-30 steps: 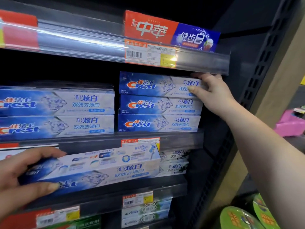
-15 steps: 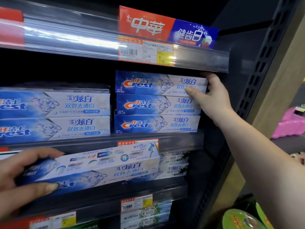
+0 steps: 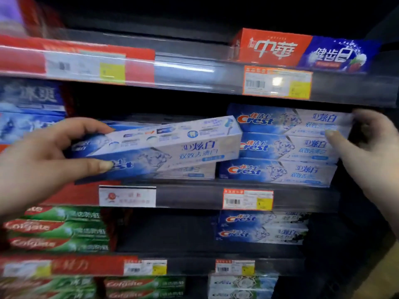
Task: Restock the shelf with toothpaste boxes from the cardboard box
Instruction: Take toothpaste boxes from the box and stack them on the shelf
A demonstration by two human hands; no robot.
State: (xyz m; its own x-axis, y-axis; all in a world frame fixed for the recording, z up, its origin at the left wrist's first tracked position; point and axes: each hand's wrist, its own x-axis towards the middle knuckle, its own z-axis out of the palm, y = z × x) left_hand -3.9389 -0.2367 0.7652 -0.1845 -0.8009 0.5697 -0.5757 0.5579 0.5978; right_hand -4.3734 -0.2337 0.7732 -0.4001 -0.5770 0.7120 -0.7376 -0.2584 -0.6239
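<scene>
From the head camera, the left hand (image 3: 41, 167) holds a long blue-and-white Crest toothpaste box (image 3: 159, 147) by its left end, grip pinching it with the thumb on top and a finger along the front face; the box is tilted, its right end raised, in front of the dark metal middle shelf (image 3: 190, 196). Its right end is just beside a stack of three blue Crest boxes (image 3: 280, 145) lying flat on that shelf. The right hand (image 3: 371, 152) is at the right end of that stack, fingers spread and a fingertip against the end of the top two boxes, closed on nothing. Behind the held box another blue Crest box (image 3: 190, 171) lies on the shelf. On the upper shelf rests a red-and-blue toothpaste box (image 3: 302, 50); lower left are green-and-red Colgate boxes (image 3: 56, 231). The picture is motion-blurred.
</scene>
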